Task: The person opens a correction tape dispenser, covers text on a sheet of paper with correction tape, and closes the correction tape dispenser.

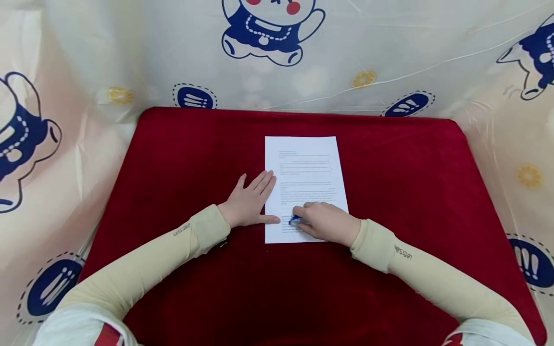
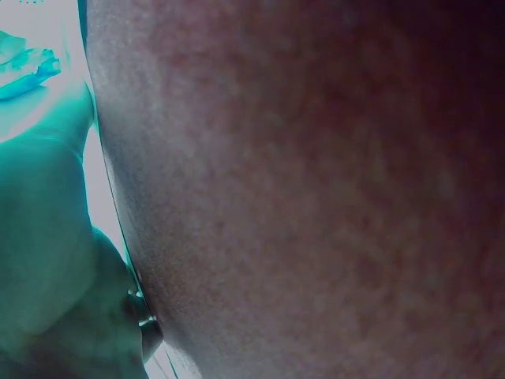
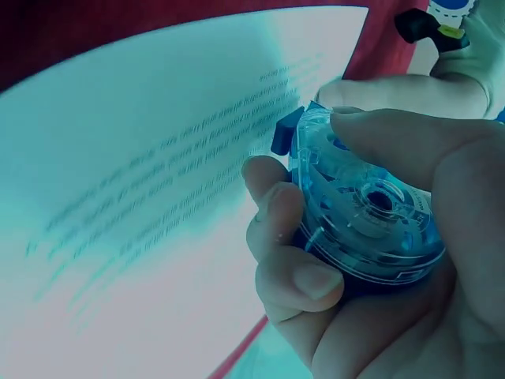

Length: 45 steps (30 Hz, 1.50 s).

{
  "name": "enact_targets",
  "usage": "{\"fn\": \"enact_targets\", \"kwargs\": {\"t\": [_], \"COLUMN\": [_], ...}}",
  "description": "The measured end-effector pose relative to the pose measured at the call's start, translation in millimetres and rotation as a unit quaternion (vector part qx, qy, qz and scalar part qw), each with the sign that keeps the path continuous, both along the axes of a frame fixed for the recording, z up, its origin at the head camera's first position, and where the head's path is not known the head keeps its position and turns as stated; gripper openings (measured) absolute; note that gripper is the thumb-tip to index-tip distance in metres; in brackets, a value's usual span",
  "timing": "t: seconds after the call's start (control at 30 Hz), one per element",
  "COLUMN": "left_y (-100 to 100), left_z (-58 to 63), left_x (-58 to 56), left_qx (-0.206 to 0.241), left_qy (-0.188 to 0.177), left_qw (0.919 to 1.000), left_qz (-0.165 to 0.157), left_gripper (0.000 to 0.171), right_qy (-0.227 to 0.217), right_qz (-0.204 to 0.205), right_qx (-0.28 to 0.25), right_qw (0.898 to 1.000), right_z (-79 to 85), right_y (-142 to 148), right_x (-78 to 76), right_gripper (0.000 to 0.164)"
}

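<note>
A printed sheet of paper (image 1: 303, 144) lies on the red cloth. My right hand (image 1: 327, 222) grips a blue, see-through correction tape dispenser (image 3: 363, 205), thumb on one side and curled fingers on the other. Its blue tip is right at the lower printed lines, near their left end. My left hand (image 1: 248, 199) lies flat with straight, spread fingers across the sheet's left edge, partly on the cloth. In the left wrist view the dark cloth fills most of the picture, with the left palm (image 2: 47, 237) along the left side.
A red velvety cloth (image 1: 195, 154) covers the table. Behind and at both sides hangs a pale curtain (image 1: 147, 48) printed with cartoon bears and orange slices. Cream sleeves (image 1: 143, 259) cover both forearms. A dark band (image 3: 430, 30) shows at the left wrist.
</note>
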State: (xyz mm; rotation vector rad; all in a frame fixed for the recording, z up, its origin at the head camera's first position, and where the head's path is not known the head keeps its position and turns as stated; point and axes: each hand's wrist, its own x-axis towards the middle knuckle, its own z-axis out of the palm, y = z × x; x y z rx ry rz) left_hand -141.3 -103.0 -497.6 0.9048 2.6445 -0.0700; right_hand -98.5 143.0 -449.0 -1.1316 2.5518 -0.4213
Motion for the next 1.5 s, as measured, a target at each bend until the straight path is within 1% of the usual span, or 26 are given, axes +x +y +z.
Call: {"fn": "enact_targets", "kwargs": {"t": [0.1, 0.2, 0.27, 0.33, 0.43, 0.57, 0.67, 0.77, 0.87, 1.07, 1.27, 1.5], "left_y": [1.5, 2.6, 3.5, 4.8, 5.9, 5.9, 5.7, 5.8, 5.7, 4.3, 4.5, 4.4], "left_z": [-2.6, -1.5, 0.3, 3.5, 6.3, 8.7, 9.1, 9.2, 9.6, 8.5, 11.4, 12.5], "left_x": [-1.4, -1.3, -0.7, 0.4, 1.8, 3.1, 3.8, 4.6, 5.5, 4.5, 4.5, 4.9], "left_qx": [-0.004, -0.001, -0.001, 0.002, -0.005, -0.008, -0.004, -0.001, 0.003, 0.002, -0.003, 0.002], "left_qy": [0.002, 0.008, 0.006, 0.002, -0.013, -0.014, -0.007, -0.013, -0.016, -0.008, -0.01, -0.012], "left_qw": [1.0, 0.9999, 1.0, 1.0, 0.9999, 0.9999, 1.0, 0.9999, 0.9999, 1.0, 0.9999, 0.9999], "left_qz": [-0.003, -0.007, -0.008, -0.009, -0.005, -0.004, -0.004, 0.0, 0.0, 0.0, 0.003, 0.007], "left_gripper": [0.119, 0.118, 0.117, 0.117, 0.117, 0.117, 0.117, 0.117, 0.117, 0.116, 0.118, 0.118], "right_qy": [0.0, 0.001, -0.001, -0.003, -0.004, 0.004, 0.013, 0.017, 0.016, 0.015, 0.005, -0.004], "right_qz": [0.004, 0.008, 0.009, 0.009, 0.008, 0.008, 0.006, 0.003, 0.002, -0.006, -0.012, -0.023], "right_qx": [-0.011, -0.022, -0.023, -0.018, -0.006, 0.008, 0.018, 0.029, 0.033, 0.035, 0.042, 0.049], "right_qw": [1.0, 1.0, 1.0, 1.0, 1.0, 1.0, 1.0, 0.999, 0.999, 0.999, 0.999, 0.999], "right_z": [-5.0, -7.7, -9.5, -10.4, -10.8, -9.9, -8.7, -7.0, -6.6, -7.8, -6.7, -3.5], "right_y": [-4.0, -6.5, -7.6, -8.6, -10.3, -13.7, -16.6, -18.0, -16.5, -8.3, -1.8, 4.4], "right_x": [-0.3, 0.1, 0.5, 1.1, 2.3, 4.0, 5.2, 6.5, 6.9, 5.0, 3.7, 2.7], "right_gripper": [0.012, 0.012, 0.012, 0.011, 0.01, 0.008, 0.007, 0.006, 0.006, 0.008, 0.008, 0.007]}}
